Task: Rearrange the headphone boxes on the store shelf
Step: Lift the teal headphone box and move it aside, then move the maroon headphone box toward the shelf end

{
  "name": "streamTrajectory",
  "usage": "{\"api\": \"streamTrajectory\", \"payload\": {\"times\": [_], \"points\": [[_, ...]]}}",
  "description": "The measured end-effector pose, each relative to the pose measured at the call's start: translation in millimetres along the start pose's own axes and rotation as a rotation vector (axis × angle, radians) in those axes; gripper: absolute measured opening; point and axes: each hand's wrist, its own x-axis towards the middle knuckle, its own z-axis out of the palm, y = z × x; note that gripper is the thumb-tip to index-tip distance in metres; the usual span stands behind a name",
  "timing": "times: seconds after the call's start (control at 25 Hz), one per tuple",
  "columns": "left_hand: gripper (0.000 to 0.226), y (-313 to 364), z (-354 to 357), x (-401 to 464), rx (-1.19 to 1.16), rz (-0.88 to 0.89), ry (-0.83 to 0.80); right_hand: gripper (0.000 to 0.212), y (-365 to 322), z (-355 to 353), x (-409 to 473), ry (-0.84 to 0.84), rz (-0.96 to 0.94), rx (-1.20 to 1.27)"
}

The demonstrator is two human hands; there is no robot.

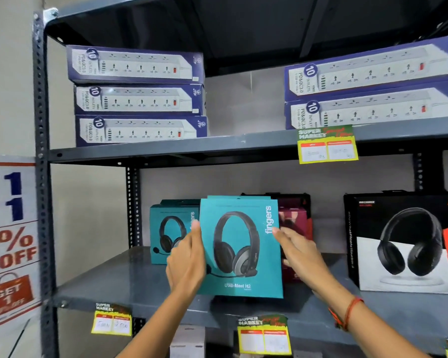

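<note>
A teal headphone box [241, 248] stands upright near the front of the grey middle shelf [119, 282]. My left hand [188, 262] grips its left edge and my right hand [299, 251] holds its right edge. Behind it to the left stands a second teal headphone box [170, 233], further back on the shelf. A maroon box [295, 223] stands behind it to the right, partly hidden by my right hand. At the far right sits a large black-and-white headphone box [404, 244].
The upper shelf [243, 146] carries two stacks of blue power-strip boxes, one left [137, 96] and one right [373, 86]. Yellow price tags [327, 147] hang from the shelf edges. A sale poster [9, 239] hangs on the wall at the left, beside the shelf's upright post [43, 177].
</note>
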Motion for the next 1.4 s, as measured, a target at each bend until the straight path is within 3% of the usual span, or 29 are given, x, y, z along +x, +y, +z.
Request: {"api": "streamTrajectory", "payload": {"times": [0.12, 0.24, 0.32, 0.48, 0.56, 0.64, 0.72, 0.88, 1.0, 1.08, 1.16, 1.24, 1.32, 1.4], "points": [[0.066, -37.7, -15.1, 25.7, -0.137, -0.045, -0.079, 0.022, -18.5, 52.8, 3.4, -0.182, -0.012, 0.059], [0.099, -87.2, -25.7, 75.8, -0.293, -0.128, -0.167, 0.048, -25.4, 108.1, 19.5, -0.266, -0.019, 0.058], [0.109, -119.5, -26.4, 109.1, -0.362, -0.184, -0.193, 0.057, -27.5, 140.5, 34.2, -0.297, -0.014, 0.063], [0.095, -141.3, -32.0, 146.0, -0.474, -0.205, -0.279, 0.057, -19.3, 184.8, 62.5, -0.297, 0.007, 0.108], [0.073, -149.5, -30.9, 154.7, -0.515, -0.224, -0.303, 0.062, -13.0, 202.4, 74.1, -0.298, 0.023, 0.107], [0.077, -163.2, -26.3, 164.0, -0.515, -0.243, -0.313, 0.065, -3.2, 216.1, 83.5, -0.295, 0.024, 0.088], [0.087, -175.4, -19.5, 171.1, -0.518, -0.240, -0.298, 0.071, 3.8, 224.9, 88.5, -0.293, 0.025, 0.064], [0.065, -175.2, -9.1, 170.5, -0.452, -0.171, -0.157, 0.078, 4.3, 225.1, 86.6, -0.318, 0.032, 0.010], [0.078, -151.3, 3.9, 163.7, -0.194, 0.073, 0.131, 0.083, 2.9, 202.6, 84.5, -0.185, -0.046, -0.054], [0.080, -121.4, 24.4, 156.5, -0.148, 0.319, 0.193, 0.081, -2.1, 171.7, 85.8, 0.009, -0.178, -0.047], [0.075, -79.9, 51.7, 134.4, -0.207, 0.498, 0.091, 0.077, -6.3, 127.0, 84.3, 0.244, -0.286, -0.060], [0.071, -45.5, 82.6, 107.4, -0.261, 0.522, -0.100, 0.073, 0.2, 75.7, 80.5, 0.460, -0.318, -0.078], [0.070, -28.4, 114.2, 81.6, -0.269, 0.399, -0.286, 0.074, 21.4, 31.2, 75.3, 0.584, -0.273, -0.105], [0.070, -27.7, 136.9, 66.7, -0.315, 0.187, -0.404, 0.079, 49.0, 1.4, 69.9, 0.534, -0.102, -0.080]]}}
